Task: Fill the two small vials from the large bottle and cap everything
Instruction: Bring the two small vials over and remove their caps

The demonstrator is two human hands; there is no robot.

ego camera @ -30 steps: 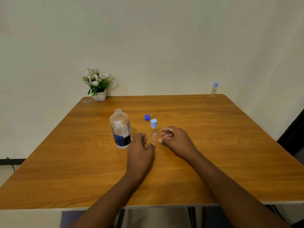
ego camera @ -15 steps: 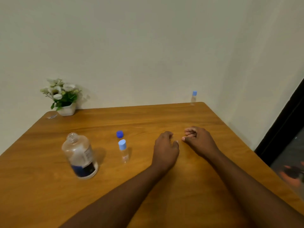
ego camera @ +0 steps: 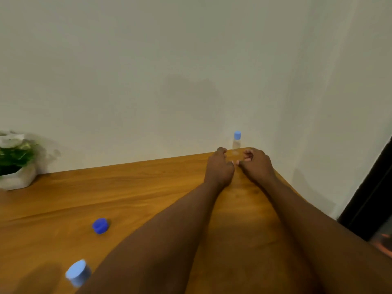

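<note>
A wooden table (ego camera: 148,187) with a warm orange-brown grain fills the lower part of the view, running from the near edge up to its far edge against a plain pale wall (ego camera: 148,71). At the right the wall gives way to a dark opening (ego camera: 373,198), with a blurred reddish patch low in it.

Nearest, at the bottom left, the near vial (ego camera: 77,272) shows mostly as a light blue cap, smeared by blur. Its clear body can hardly be made out, and the left forearm passes just to its right. A little farther in, a dark blue cap (ego camera: 100,225) lies loose on the wood, apart from the vial and from the arm. Both bare forearms cross the table from the near right toward the far right corner and cover much of the wood there. At the far left a white pot (ego camera: 18,177) of green leaves and pale flowers stands by the wall, cut off by the picture's edge.

Near the far edge the left hand (ego camera: 219,166) and the right hand (ego camera: 255,164) lie close together, thumbs almost meeting. The fingers of both are loosely curled and grip nothing that can be seen.

Just beyond them, in line with the gap between the hands, the far vial (ego camera: 236,143) stands upright at the table's far right corner against the wall. It is small and clear, closed with a light blue cap. Its base sits right by the fingertips; whether either hand touches it cannot be told, nor whether it holds liquid.
</note>
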